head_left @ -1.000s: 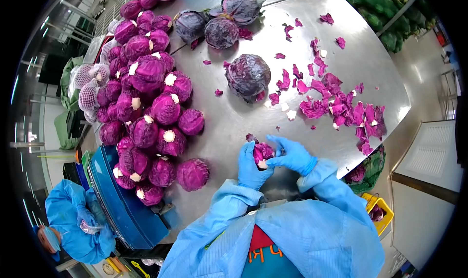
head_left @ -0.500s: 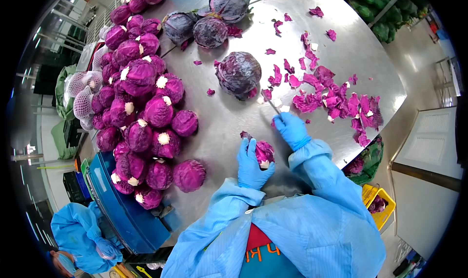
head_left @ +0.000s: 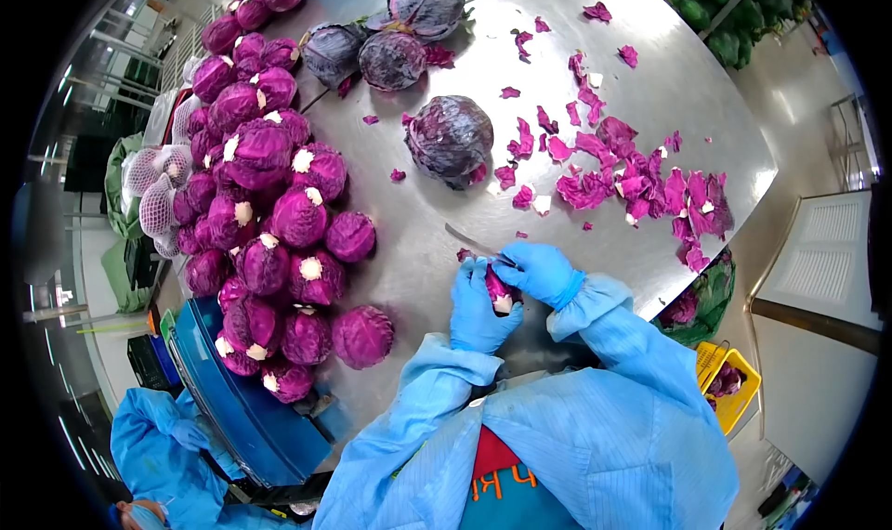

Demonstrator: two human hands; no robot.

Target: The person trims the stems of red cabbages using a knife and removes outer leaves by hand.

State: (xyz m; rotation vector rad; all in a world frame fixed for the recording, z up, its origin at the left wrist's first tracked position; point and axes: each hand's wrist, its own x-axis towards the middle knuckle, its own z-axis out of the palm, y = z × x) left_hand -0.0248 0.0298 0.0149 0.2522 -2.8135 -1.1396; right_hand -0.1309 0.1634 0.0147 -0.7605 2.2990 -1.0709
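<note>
My left hand (head_left: 478,313), in a blue glove, is wrapped round a small purple cabbage (head_left: 499,293) with a pale cut stem end towards me. My right hand (head_left: 539,274), also gloved, grips a knife (head_left: 469,241) whose blade points to the upper left, above the cabbage. The fingers of my right hand are at the cabbage's right side and partly cover it. A dark unpeeled cabbage (head_left: 450,140) sits on the steel table (head_left: 400,209) beyond my hands.
Trimmed cabbages (head_left: 299,216) are heaped at the left. Several dark cabbages (head_left: 392,60) lie at the back. Leaf scraps (head_left: 614,174) are scattered to the right. A yellow basket (head_left: 754,381) stands low at the right. A co-worker (head_left: 158,442) in blue is at lower left, beside a blue bin (head_left: 218,391).
My right hand left the cabbage, showed the knife to its upper right, and has come back against the cabbage. The view has shifted slightly. The co-worker's posture has changed.
</note>
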